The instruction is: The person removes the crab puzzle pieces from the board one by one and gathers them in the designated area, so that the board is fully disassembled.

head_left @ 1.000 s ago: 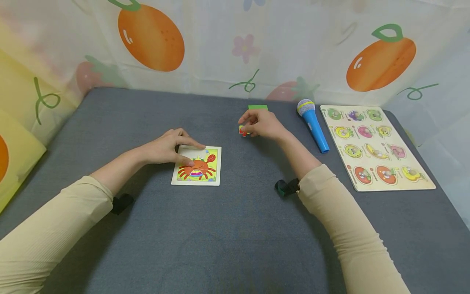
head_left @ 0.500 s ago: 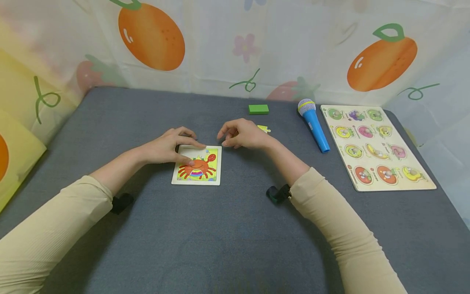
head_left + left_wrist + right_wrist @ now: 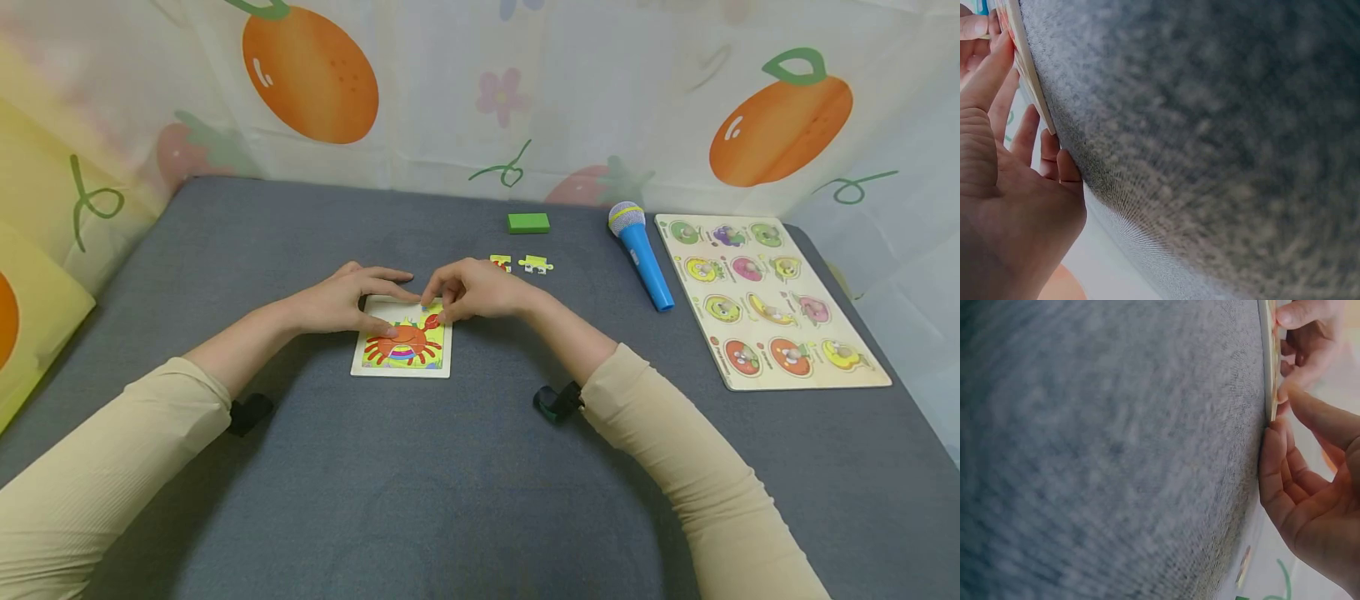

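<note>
A small square crab jigsaw puzzle (image 3: 405, 354) in a pale frame lies on the table in the head view; bare cream backing shows along part of its top. My left hand (image 3: 337, 302) holds it at the upper left, thumb on the crab, fingers along the far edge. At the upper right corner my right hand (image 3: 480, 289) grips the puzzle, its thumb by the red claw and its fingers curled at the frame's edge. Whether a piece is pinched there is hidden. Two loose puzzle pieces, one red and yellow (image 3: 500, 262), one yellow (image 3: 536, 264), lie behind that hand.
Near the back edge sits a green block (image 3: 528, 223). A blue toy microphone (image 3: 641, 254) lies right of it, beside a large fruit peg board (image 3: 771, 304). A fruit-print curtain (image 3: 435, 100) hangs behind the grey table (image 3: 420, 492).
My right hand has left the loose pieces and come left and nearer to the puzzle's upper right corner, uncovering both pieces and the green block. The left hand stays at the puzzle.
</note>
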`<control>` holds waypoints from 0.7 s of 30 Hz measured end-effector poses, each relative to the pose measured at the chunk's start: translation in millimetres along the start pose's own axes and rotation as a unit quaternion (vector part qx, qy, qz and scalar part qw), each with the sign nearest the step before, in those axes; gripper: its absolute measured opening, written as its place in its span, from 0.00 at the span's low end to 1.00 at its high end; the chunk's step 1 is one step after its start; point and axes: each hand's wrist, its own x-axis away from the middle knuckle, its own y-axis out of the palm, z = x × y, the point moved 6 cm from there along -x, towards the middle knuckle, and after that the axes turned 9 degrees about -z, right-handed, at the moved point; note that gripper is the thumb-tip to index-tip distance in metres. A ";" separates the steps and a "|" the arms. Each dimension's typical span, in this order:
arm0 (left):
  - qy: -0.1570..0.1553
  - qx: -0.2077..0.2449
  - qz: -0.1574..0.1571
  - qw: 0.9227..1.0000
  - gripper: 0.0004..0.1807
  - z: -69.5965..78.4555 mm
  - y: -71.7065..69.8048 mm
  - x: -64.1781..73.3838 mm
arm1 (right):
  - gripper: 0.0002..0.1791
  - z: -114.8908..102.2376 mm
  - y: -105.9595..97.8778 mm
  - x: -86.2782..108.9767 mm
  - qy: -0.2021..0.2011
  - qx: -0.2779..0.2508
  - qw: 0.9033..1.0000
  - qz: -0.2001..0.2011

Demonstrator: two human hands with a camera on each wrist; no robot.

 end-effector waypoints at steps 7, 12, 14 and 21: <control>-0.018 -0.014 0.007 1.000 0.30 -0.2 -1.1 0.4 | 0.15 -4.1 1.8 0.1 0.007 0.038 0.999 0.001; -0.022 -0.011 0.008 1.000 0.29 -1.0 -1.4 0.9 | 0.16 -6.0 3.0 -0.3 0.009 0.043 0.999 -0.005; -0.019 -0.005 0.005 1.000 0.28 -1.3 -1.1 0.6 | 0.16 -5.7 3.5 -1.1 0.010 0.046 0.999 -0.008; -0.009 -0.001 0.004 1.000 0.28 -2.1 -0.3 -1.2 | 0.16 -4.2 4.7 -2.1 0.012 0.057 0.998 -0.012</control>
